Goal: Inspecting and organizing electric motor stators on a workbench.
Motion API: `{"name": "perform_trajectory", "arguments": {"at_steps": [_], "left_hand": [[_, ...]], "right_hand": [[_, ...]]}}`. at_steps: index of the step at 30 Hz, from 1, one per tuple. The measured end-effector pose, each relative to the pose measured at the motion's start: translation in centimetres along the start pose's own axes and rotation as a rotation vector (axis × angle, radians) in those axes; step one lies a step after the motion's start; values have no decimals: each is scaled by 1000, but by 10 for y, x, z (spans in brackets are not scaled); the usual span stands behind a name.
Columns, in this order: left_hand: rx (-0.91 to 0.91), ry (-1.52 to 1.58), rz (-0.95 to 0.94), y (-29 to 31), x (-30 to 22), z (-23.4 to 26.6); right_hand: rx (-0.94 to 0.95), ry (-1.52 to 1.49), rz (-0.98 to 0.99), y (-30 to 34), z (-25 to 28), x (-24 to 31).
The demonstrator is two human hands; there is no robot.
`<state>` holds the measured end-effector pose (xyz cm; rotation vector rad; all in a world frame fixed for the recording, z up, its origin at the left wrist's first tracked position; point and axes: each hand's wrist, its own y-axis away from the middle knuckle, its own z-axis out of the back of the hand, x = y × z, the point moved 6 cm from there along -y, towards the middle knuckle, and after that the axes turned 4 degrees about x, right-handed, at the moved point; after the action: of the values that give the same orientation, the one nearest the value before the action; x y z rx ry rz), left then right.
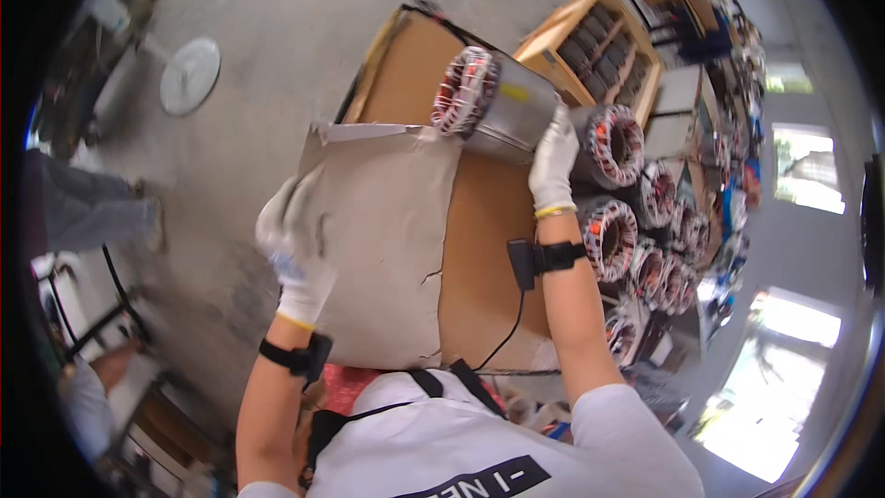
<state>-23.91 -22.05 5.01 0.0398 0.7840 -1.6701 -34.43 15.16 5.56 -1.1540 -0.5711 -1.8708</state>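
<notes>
A motor stator [521, 106], a grey metal cylinder with red windings laced in white cord, lies on its side near the far right edge of a bench covered in brown board. My right hand [555, 161], in a white glove, grips the rim at its right end. Grey cardboard [387, 231] with a torn right edge covers the left and near part of the bench top. At its left edge is my left hand [300, 249], gloved in white and smeared by motion. Its fingers bend at the sheet's edge, and whether they grip it is unclear.
Several more stators [611, 240] stand close together right of the bench. Behind them is a wooden crate [599, 51] with grey parts. A round white disc [190, 76] is on the floor at far left. Another person's legs [92, 207] show at left.
</notes>
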Motion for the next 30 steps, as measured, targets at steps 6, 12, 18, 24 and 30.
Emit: {"name": "perform_trajectory", "arguments": {"at_steps": [6, 12, 18, 24, 30], "left_hand": [[373, 838, 301, -122, -58, -138], [1009, 1175, 764, -121, -77, -161], [904, 1199, 845, -79, -79, -127], [842, 921, 407, -89, -102, -116], [954, 527, -74, -80, -175, -96]], "right_hand": [[-11, -210, -43, 25, -12, -17], [229, -121, -121, 111, 16, -38], [392, -740, -263, 152, 46, -5], [445, -420, -255, 169, 27, -10], [404, -419, -479, 203, 50, -44]]}}
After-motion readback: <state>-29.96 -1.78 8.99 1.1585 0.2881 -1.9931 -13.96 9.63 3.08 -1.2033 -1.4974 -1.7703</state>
